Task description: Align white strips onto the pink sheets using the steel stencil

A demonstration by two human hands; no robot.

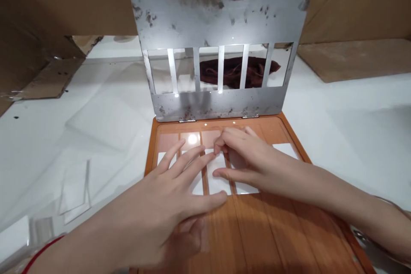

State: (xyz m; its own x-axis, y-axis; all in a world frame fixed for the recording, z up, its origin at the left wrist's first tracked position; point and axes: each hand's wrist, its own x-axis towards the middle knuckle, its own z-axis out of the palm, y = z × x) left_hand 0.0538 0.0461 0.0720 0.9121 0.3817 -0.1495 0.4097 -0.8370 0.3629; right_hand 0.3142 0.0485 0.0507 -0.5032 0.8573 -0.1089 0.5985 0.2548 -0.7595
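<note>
Several white cards (218, 175) lie in a row in the slots of an orange-brown wood-grain board (257, 227). My left hand (183, 188) is over the left cards, its fingers spread and its thumb apart. The tip of its index finger meets the top edge of a middle card. My right hand (248, 154) reaches in from the right; its bent fingers touch that same edge, and its thumb lies apart over the card. A hinged metal plate (221, 21) with a row of rectangular openings stands raised at the board's far edge.
Behind the plate's openings lies a dark red cloth (231, 72). Cardboard panels (359, 8) rise on both sides. On the white table (346, 128), thin pale pieces (73, 188) and a white stack (14, 237) lie at the left.
</note>
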